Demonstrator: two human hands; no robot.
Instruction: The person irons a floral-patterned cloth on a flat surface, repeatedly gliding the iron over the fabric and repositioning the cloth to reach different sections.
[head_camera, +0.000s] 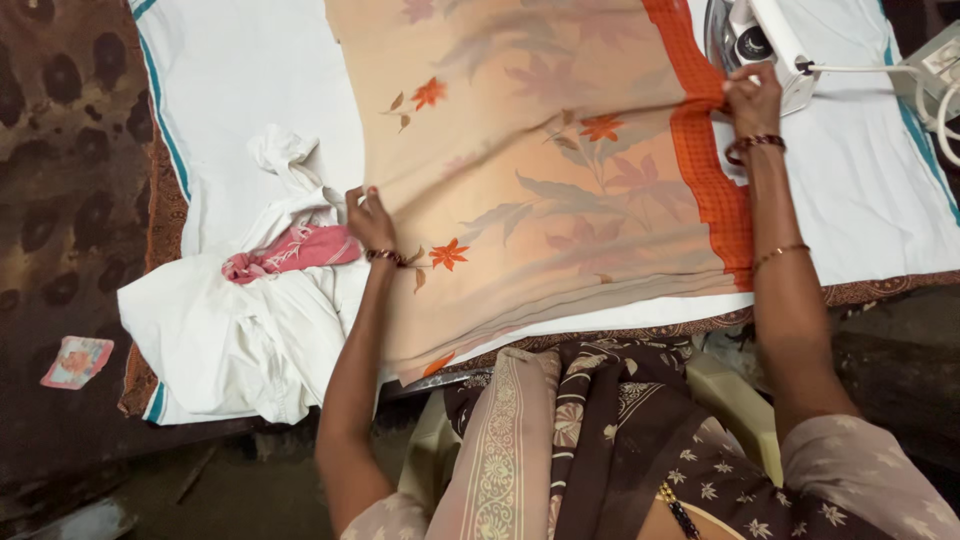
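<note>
A long peach cloth (560, 170) with printed orange leaves and an orange border (705, 170) lies spread flat across the white-covered worktop (230, 70). The left hand (368, 222) rests on the cloth's near-left edge, fingers curled together and pressing or pinching the fabric there (whether it truly grips is hard to tell). The right hand (752, 98) is closed on the orange border at the far right, pinching it taut, so a faint line of tension runs across the cloth between the two hands.

Just beside the right hand, almost touching its knuckles, stands a white iron (765, 40) with its cord (860, 68) trailing off to the right. To the left of the cloth sits a heap of crumpled white fabric (240, 340) with a pink-red piece (295, 250) on top.

The likeliest trouble, as I judge it, is the right hand brushing the iron, which may be hot, or knocking it over onto the thin cloth. Uneven pulling could also set a crease along the border, and the hanging near edge might drag the cloth off the worktop
</note>
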